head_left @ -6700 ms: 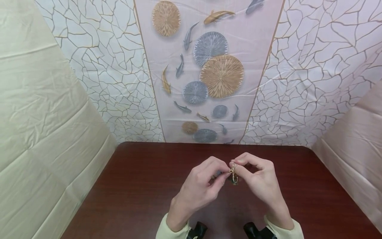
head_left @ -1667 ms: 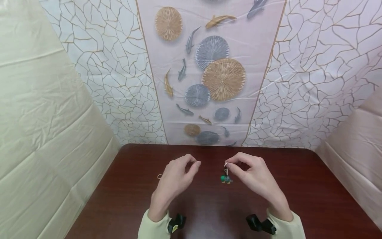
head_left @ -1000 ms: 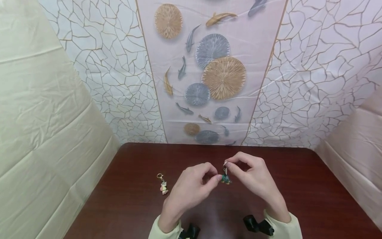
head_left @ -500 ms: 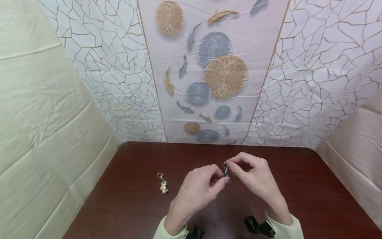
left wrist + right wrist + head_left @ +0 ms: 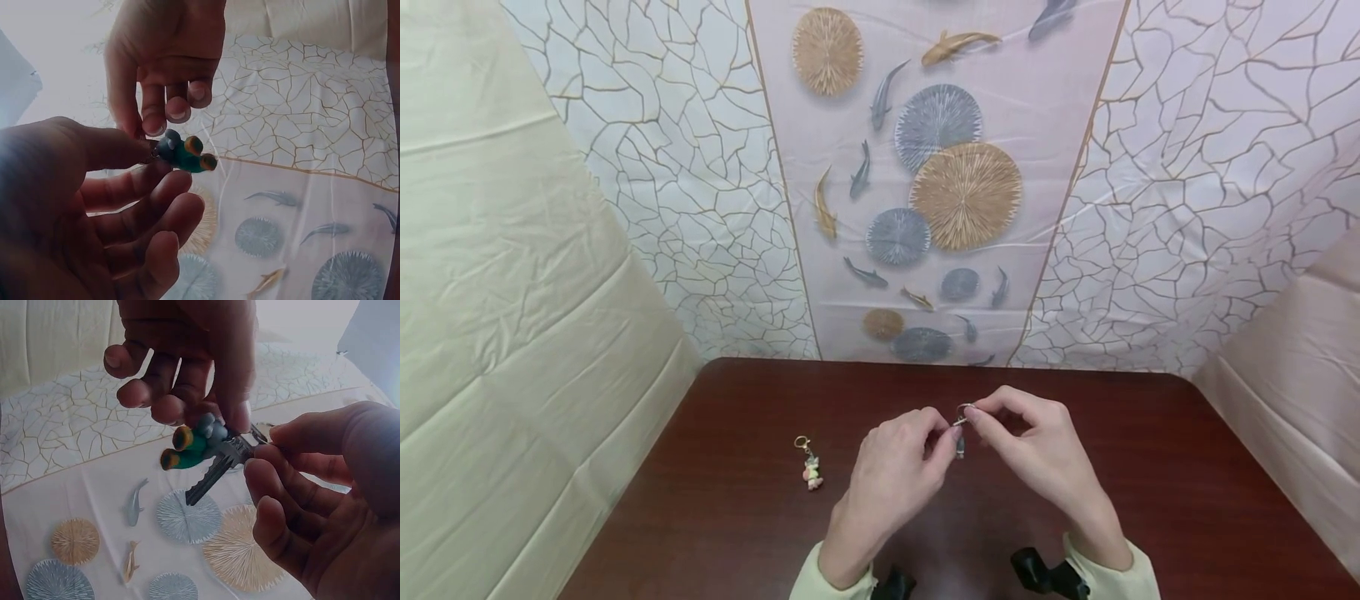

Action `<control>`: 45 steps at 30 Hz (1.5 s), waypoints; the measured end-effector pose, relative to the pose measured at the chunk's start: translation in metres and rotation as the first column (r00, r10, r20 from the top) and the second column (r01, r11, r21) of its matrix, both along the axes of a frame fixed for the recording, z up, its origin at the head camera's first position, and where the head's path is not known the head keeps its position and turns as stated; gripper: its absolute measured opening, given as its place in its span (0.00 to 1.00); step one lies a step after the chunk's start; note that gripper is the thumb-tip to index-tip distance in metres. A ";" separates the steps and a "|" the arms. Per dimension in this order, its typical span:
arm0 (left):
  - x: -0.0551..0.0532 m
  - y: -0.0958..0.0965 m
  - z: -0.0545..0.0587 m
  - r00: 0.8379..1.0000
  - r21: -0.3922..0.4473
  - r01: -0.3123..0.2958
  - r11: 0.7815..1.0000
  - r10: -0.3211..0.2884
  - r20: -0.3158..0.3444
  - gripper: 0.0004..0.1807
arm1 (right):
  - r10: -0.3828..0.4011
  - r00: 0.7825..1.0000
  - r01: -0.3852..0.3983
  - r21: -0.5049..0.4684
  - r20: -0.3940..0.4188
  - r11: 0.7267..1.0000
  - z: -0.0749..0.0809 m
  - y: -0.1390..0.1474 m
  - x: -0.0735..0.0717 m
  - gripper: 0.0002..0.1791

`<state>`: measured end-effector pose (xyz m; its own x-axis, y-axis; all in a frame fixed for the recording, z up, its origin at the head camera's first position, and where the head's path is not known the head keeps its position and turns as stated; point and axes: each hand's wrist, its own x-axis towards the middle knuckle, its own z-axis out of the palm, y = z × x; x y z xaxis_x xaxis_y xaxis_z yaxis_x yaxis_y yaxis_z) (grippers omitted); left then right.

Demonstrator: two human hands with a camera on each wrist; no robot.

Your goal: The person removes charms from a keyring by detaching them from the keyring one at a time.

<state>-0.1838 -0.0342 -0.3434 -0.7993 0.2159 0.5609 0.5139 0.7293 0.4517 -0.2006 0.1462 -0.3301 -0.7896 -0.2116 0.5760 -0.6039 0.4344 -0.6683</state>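
My right hand (image 5: 1052, 458) pinches a thin metal key ring (image 5: 964, 408) between thumb and index finger. From it hangs a silver key (image 5: 209, 478), its toothed blade pointing down in the right wrist view. Thumb and index finger of my left hand (image 5: 898, 467) meet at the top of a small figurine charm (image 5: 187, 156), green and grey with orange-rimmed feet, right by the ring. The fingertips partly hide the clasp. A second keychain (image 5: 812, 472), a pale figurine with a gold ring and clasp, lies on the table left of my left hand.
The dark red-brown table (image 5: 737, 533) lies below both hands. Behind its far edge hangs a patterned cloth (image 5: 925, 250) with fish and discs; plain cream cloth (image 5: 550, 375) flanks the left side. Black wrist cameras (image 5: 1048, 573) sit at the cuffs.
My left hand has moved right from beside the pale keychain, uncovering it, and now pinches the green charm at its top. The charm has turned; my right hand has kept its pinch nearly in place.
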 end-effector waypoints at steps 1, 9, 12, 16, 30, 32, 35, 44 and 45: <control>0.000 0.000 0.000 1.000 0.005 -0.004 1.000 0.004 0.001 0.08 | -0.004 1.000 0.004 -0.001 -0.001 1.000 0.000 0.000 0.000 0.07; -0.002 0.004 -0.002 0.997 0.077 -0.012 0.997 0.018 -0.076 0.05 | 0.016 1.000 -0.016 -0.018 -0.027 1.000 0.000 -0.002 0.001 0.07; -0.002 0.004 -0.001 0.995 0.099 -0.014 0.995 0.024 -0.099 0.04 | 0.017 0.999 -0.017 -0.017 -0.036 1.000 0.000 -0.003 0.002 0.07; 0.000 0.006 -0.001 0.994 0.088 -0.022 0.996 0.031 -0.104 0.05 | 0.028 0.999 -0.029 -0.026 -0.045 0.999 -0.001 -0.003 0.002 0.07; -0.001 0.011 -0.005 0.981 0.154 0.017 0.988 0.013 -0.194 0.01 | 0.121 0.992 -0.124 -0.079 -0.047 0.989 0.000 -0.003 0.003 0.08; -0.002 0.011 -0.005 0.981 0.168 0.035 0.985 -0.002 -0.192 0.02 | 0.122 0.992 -0.124 -0.071 -0.032 0.990 0.001 -0.002 0.003 0.08; -0.001 0.011 -0.005 0.983 0.177 0.054 0.983 -0.021 -0.183 0.04 | 0.109 0.994 -0.109 -0.054 -0.006 0.993 0.001 -0.002 0.003 0.08; -0.001 0.008 -0.003 0.968 0.182 0.144 0.973 -0.100 -0.230 0.06 | 0.100 0.995 -0.101 -0.057 -0.023 0.993 0.000 -0.002 0.004 0.08; -0.001 0.008 -0.003 0.966 0.177 0.159 0.971 -0.115 -0.233 0.06 | 0.105 0.994 -0.106 -0.059 -0.028 0.993 -0.001 -0.002 0.004 0.09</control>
